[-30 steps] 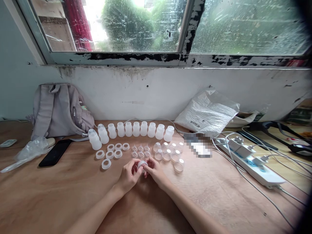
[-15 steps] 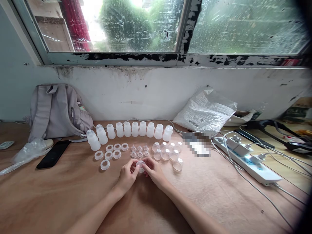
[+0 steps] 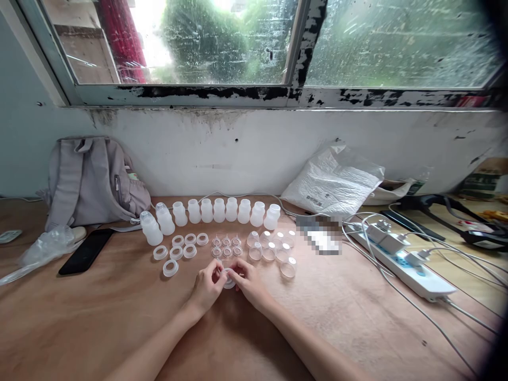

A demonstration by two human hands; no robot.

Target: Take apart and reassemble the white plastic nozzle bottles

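My left hand (image 3: 207,286) and my right hand (image 3: 249,281) meet at the near middle of the table. Their fingers pinch a translucent bottle collar ring (image 3: 229,284) from both sides, and the fingertips cover its upper part. Whether a teat sits inside the ring I cannot tell. Just beyond the fingers lie several small clear teats (image 3: 226,251) in two rows. More collar rings (image 3: 170,268) are spread to the left. Clear dome caps (image 3: 288,269) stand in a group to the right. A curved row of frosted baby bottles (image 3: 219,211) lines the back; the two leftmost have caps on.
At the left are a grey backpack (image 3: 85,180), a black phone (image 3: 86,252) and a crumpled plastic bag (image 3: 47,248). To the right, a silver mailing bag (image 3: 335,182) leans on the wall, near a white power strip (image 3: 426,279) with several cables.
The collar ring sits a little lower between my hands, and my fingertips now come closer together over its top. The other parts keep their places.
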